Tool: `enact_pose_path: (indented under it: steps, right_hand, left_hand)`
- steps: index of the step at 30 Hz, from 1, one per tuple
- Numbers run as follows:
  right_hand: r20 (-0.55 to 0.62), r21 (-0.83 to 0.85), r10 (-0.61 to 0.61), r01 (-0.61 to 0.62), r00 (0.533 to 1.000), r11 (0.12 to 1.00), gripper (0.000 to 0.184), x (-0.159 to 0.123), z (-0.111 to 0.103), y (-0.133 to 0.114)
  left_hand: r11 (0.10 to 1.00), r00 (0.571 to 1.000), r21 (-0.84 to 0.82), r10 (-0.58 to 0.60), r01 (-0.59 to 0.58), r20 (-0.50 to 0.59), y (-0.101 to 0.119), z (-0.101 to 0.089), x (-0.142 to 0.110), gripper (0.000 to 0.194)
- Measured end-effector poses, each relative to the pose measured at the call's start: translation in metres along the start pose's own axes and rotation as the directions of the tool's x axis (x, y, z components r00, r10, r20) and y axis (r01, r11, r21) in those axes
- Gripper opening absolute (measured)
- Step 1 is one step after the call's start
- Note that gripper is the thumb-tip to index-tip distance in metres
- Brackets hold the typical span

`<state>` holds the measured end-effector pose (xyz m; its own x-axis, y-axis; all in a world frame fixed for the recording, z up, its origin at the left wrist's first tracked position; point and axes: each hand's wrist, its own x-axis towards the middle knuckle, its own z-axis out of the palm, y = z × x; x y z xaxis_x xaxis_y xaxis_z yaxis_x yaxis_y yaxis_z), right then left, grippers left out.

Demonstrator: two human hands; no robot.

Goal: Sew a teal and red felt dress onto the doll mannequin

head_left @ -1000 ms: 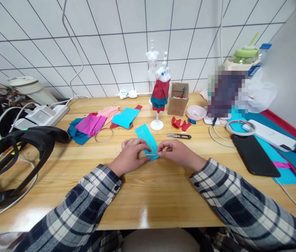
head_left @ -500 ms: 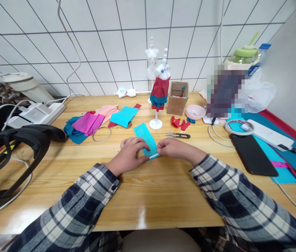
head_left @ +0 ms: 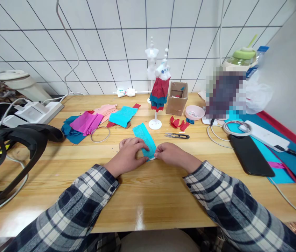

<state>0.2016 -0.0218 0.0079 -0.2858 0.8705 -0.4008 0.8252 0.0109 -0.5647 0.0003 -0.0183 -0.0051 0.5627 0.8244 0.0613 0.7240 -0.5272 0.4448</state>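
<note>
A turquoise strip of crepe-like material [head_left: 145,134] lies at a slant on the table. My left hand [head_left: 128,155] holds its lower left side down, fingers curled over it and thumb at its near edge. My right hand [head_left: 170,154] pinches the near right corner, where a narrow white strip [head_left: 152,158], like tape backing, runs along the edge. Its end is hidden in my fingertips. Just beyond lie black-handled thread snips [head_left: 178,135]. A small white dress form [head_left: 163,71] in a red and teal skirt [head_left: 160,92] stands behind the turquoise strip.
Coloured pieces [head_left: 87,122] and a thin ring [head_left: 100,134] lie left. Behind are a cardboard box [head_left: 176,103], a pink bowl [head_left: 194,112] and red scraps [head_left: 178,123]. A black phone [head_left: 251,155], tape roll [head_left: 237,128] and cables lie right; a black headset [head_left: 29,150] sits left.
My right hand has shifted slightly left and nearer to me. The white strip, straight before, now looks curved at the near edge. My left hand has barely moved.
</note>
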Motion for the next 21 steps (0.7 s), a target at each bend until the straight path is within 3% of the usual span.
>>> enact_pose_path:
  steps: [5, 11, 21]
  right_hand:
    - [-0.056, -0.002, 0.01, -0.01, 0.998, 1.0, 0.018, -0.0009, 0.0001, -0.0012]
    - [0.024, 0.022, 0.004, -0.005, 1.0, 1.0, 0.018, -0.0004, -0.0044, -0.0015]
    - [-0.085, -0.097, 0.017, -0.025, 0.996, 0.995, 0.019, -0.0028, 0.0008, -0.0028]
  left_hand:
    - [1.0, 1.0, 0.014, -0.008, 0.008, 0.001, -0.0009, 0.0004, 0.0002, 0.022]
    - [1.0, 1.0, 0.01, 0.004, -0.004, -0.007, -0.002, 0.0019, -0.0001, 0.022]
    - [1.0, 1.0, 0.009, 0.005, -0.005, -0.005, -0.0029, 0.0015, -0.0002, 0.022]
